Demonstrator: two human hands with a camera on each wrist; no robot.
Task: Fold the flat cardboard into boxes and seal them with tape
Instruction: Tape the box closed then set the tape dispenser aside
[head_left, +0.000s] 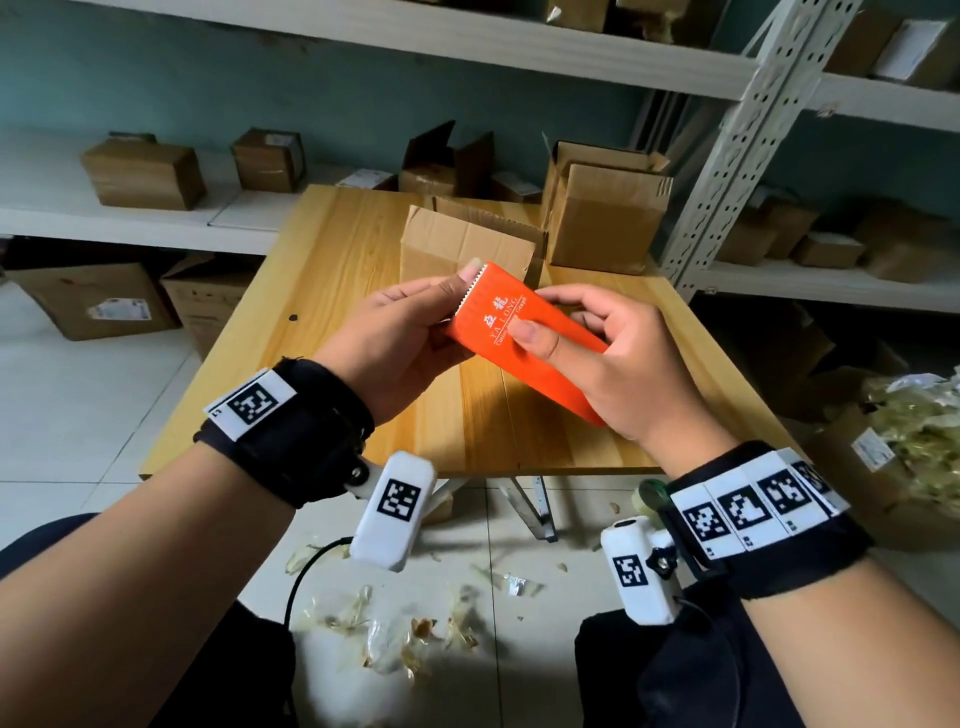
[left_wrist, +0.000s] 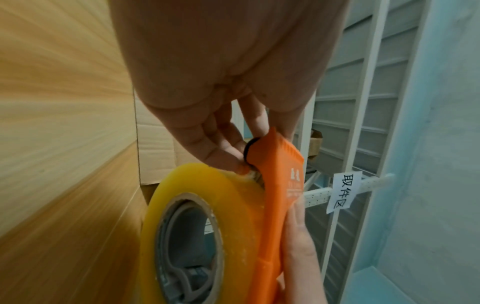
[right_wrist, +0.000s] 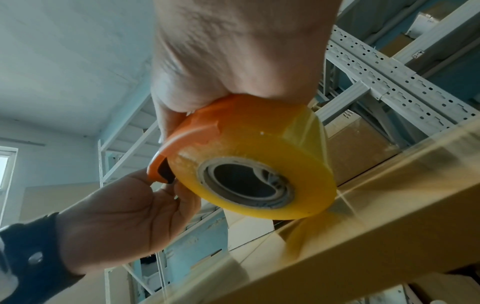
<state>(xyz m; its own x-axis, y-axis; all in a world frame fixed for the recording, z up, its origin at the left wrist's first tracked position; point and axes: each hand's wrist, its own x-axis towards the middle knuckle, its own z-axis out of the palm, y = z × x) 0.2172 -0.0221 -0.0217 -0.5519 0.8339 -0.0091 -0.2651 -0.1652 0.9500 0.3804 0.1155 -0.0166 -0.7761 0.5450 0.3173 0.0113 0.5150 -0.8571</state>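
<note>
Both hands hold an orange tape dispenser (head_left: 524, 348) with white lettering in the air over the wooden table (head_left: 337, 270). My left hand (head_left: 457, 299) pinches its toothed cutter end, thumb on top. My right hand (head_left: 540, 317) grips the body, thumb across the lettering. Under the orange cover sits a yellowish roll of clear tape (left_wrist: 202, 226), also visible as the tape roll (right_wrist: 254, 170) in the right wrist view. A partly folded cardboard box (head_left: 462, 241) stands on the table behind the hands, flaps up. A second open box (head_left: 602, 223) stands at the table's far right.
White metal shelving (head_left: 727, 156) with several small cartons runs behind and to the right of the table. Larger cartons (head_left: 104, 301) sit on the floor at the left. Crumpled tape scraps (head_left: 395, 629) litter the tiled floor between my knees.
</note>
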